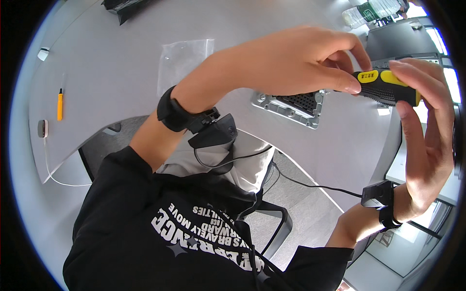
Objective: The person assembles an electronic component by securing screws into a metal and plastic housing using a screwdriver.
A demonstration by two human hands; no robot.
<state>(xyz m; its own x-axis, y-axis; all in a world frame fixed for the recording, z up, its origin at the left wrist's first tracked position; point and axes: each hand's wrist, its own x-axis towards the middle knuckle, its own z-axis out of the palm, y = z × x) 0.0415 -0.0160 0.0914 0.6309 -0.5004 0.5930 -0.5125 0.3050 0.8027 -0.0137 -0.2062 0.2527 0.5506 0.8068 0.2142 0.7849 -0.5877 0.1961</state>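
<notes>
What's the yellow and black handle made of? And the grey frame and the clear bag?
The yellow and black handle looks like plastic, maybe rubber: dull black, with a bumpy grip. The grey frame seems metal: silvery, with bright edges. The clear bag looks like thin plastic: shiny and wrinkled.

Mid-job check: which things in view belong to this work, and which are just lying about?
Likely in use:
black-and-yellow tool, in the right hand, with the left hand at its left end;
metal case, partly hidden by the left hand.

Apparently lying about:
clear plastic bag;
orange pen-shaped tool;
bottle.
</notes>
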